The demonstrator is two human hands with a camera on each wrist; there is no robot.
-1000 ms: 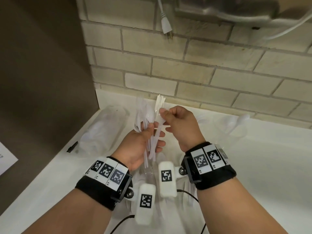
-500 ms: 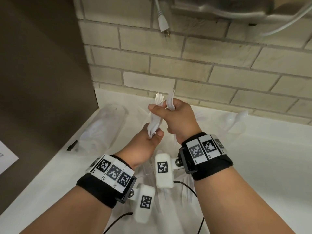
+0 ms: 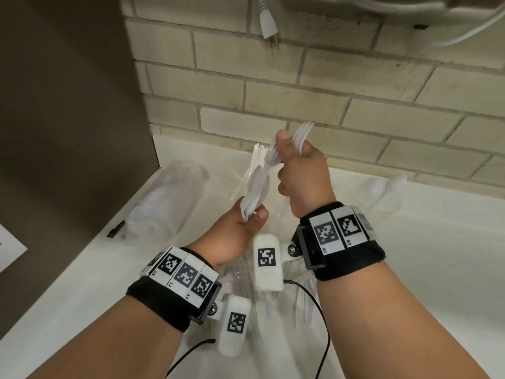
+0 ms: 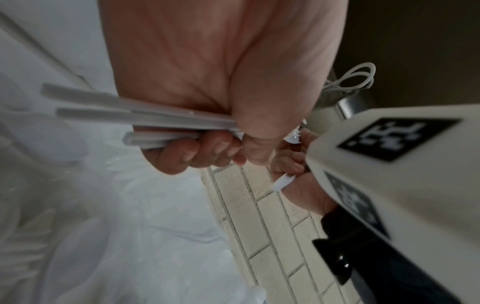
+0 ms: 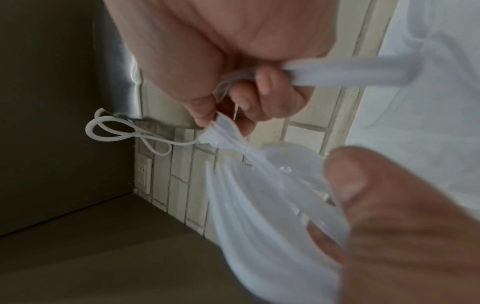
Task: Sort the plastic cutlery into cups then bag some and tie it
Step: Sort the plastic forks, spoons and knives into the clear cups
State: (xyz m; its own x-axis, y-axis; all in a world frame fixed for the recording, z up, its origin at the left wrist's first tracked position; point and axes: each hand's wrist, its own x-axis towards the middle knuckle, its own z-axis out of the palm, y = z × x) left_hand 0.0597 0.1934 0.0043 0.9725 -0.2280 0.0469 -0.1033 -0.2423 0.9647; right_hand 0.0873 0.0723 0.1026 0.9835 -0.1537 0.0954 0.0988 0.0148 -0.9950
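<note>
My left hand (image 3: 252,218) grips a bundle of white plastic cutlery (image 3: 257,187) by the handles, spoon bowls pointing up. In the left wrist view its fingers curl round the handles (image 4: 145,121). Just above and to the right, my right hand (image 3: 287,149) holds a few white forks (image 3: 303,132) in its fist, tines up. Its thumb and forefinger also pinch the top of a piece in the bundle (image 5: 221,131). The fork handles (image 5: 350,72) stick out under its curled fingers. A clear cup with spoons (image 3: 382,187) stands at the right by the wall.
A clear plastic sleeve of cups (image 3: 164,203) lies at the left on the white counter (image 3: 437,269). More loose cutlery (image 3: 303,305) and a clear cup (image 3: 240,269) lie under my wrists. A brick wall (image 3: 300,99) closes the back, a dark panel (image 3: 68,132) the left.
My right hand has risen and moved away from me, from pinching one piece to holding forks above the bundle. My left hand tightened lower on the handles.
</note>
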